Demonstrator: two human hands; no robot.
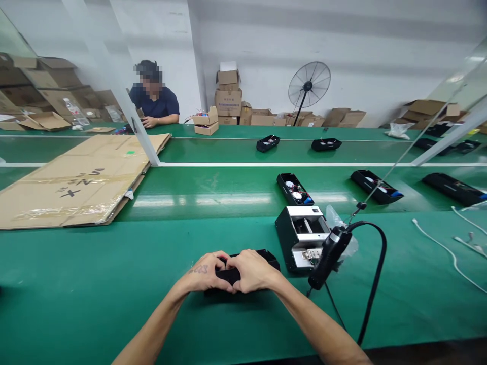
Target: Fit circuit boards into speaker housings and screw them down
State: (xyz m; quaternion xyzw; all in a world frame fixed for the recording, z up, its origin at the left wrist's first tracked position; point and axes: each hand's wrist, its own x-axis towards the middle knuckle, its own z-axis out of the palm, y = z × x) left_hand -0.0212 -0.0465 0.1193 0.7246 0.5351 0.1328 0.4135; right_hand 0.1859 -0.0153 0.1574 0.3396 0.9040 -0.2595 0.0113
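Observation:
A long black housing (269,257) lies on the green tabletop in front of me. My left hand (205,272) grips its left part, fingers over the far side and thumb along the near side. Close beside it, my right hand (254,272) grips the middle of the same housing, the two thumbs nearly meeting. Most of its inside is hidden by my hands. Right of the housing, a black electric screwdriver (330,256) hangs tip down from a cord. Behind that tool stands a black and silver machine (303,235), perhaps a screw feeder.
Similar housings with round parts and wires, such as this one (294,189), lie on the green conveyor (213,190). Flattened cardboard (72,182) covers the left side. White cables (452,248) lie at right. A person (155,104) sits across, near an open carton (206,121).

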